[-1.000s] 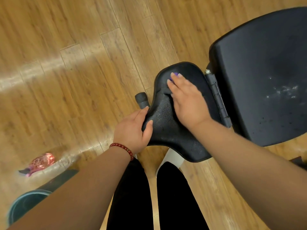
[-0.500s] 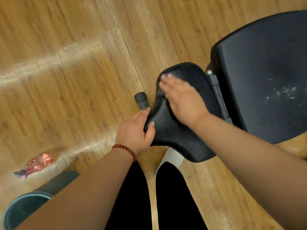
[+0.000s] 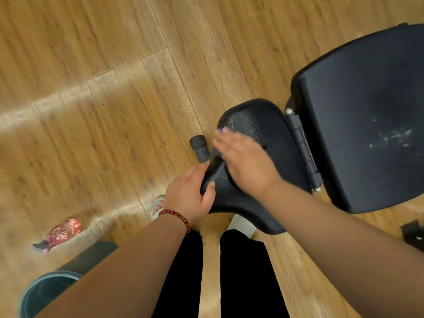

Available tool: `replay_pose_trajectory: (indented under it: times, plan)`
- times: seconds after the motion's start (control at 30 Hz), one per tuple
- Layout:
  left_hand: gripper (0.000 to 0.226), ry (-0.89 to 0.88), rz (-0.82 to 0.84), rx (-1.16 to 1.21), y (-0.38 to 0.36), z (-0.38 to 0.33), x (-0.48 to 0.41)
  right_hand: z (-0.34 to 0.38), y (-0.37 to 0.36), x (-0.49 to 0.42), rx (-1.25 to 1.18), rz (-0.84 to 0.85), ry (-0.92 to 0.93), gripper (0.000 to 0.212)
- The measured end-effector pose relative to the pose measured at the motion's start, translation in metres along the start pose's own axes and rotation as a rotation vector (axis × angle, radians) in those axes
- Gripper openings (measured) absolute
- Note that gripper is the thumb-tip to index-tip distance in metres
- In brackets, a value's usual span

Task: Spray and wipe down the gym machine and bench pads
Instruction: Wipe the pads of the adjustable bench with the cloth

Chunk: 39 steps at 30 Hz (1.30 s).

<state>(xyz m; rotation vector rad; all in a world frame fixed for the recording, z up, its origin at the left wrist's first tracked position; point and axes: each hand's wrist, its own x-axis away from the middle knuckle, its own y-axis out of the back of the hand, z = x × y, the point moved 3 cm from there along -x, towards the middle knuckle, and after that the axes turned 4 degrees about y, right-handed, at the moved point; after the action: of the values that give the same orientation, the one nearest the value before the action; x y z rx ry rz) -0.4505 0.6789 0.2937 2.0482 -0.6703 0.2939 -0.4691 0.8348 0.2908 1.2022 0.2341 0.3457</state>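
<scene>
The left hand (image 3: 190,193) gripped the near left edge of the small black pad (image 3: 275,145), with the thumb on the top surface and the fingers curled round the rim. A red bead bracelet (image 3: 176,215) sat on that wrist. The right hand (image 3: 245,164) lay flat on the same pad, palm down, with the fingers straight and close together; it looked blurred. A purple bit (image 3: 221,129) showed at its fingertips, and I could not tell if it was a cloth. To the right, a metal hinge (image 3: 302,145) joined the small pad to the large black pad (image 3: 355,92), which carried some white specks (image 3: 392,136). A dark foam grip (image 3: 198,145) stood out just left of the small pad. On the wooden floor (image 3: 114,88), well to the left, lay a pink-red thing (image 3: 59,232), and near it stood a dark round bin (image 3: 46,290).
</scene>
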Motion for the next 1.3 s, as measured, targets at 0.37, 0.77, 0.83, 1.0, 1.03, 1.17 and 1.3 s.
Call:
replay_pose_trajectory:
  times: [0.37, 0.77, 0.83, 1.0, 1.03, 1.17, 1.3]
  plan:
    - [0.060, -0.018, 0.160, 0.096, 0.004, 0.003, -0.005, -0.019, -0.006, -0.015, 0.028, -0.198, -0.523, 0.051]
    - [0.034, -0.127, 0.468, 0.319, 0.057, -0.017, -0.087, 0.032, -0.007, -0.008, -0.172, -0.261, -0.804, 0.044]
    - [0.039, -0.099, 0.465, 0.374, 0.060, -0.023, -0.098, 0.031, 0.007, -0.015, -0.417, -0.419, -0.995, 0.038]
    - [0.071, -0.067, 0.587, 0.713, 0.066, -0.051, -0.118, 0.035, 0.026, -0.029, -1.360, -1.021, -1.235, 0.025]
    - [0.076, -0.064, 0.615, 0.735, 0.064, -0.056, -0.122, 0.035, 0.027, -0.032, -1.523, -1.117, -1.227, 0.022]
    - [0.046, -0.049, 0.693, 0.882, 0.057, -0.069, -0.131, 0.026, 0.029, -0.041, -1.618, -1.269, -1.218, 0.010]
    - [0.019, -0.055, 0.623, 1.030, 0.052, -0.073, -0.143, 0.012, 0.028, -0.041, -1.432, -1.268, -1.190, 0.006]
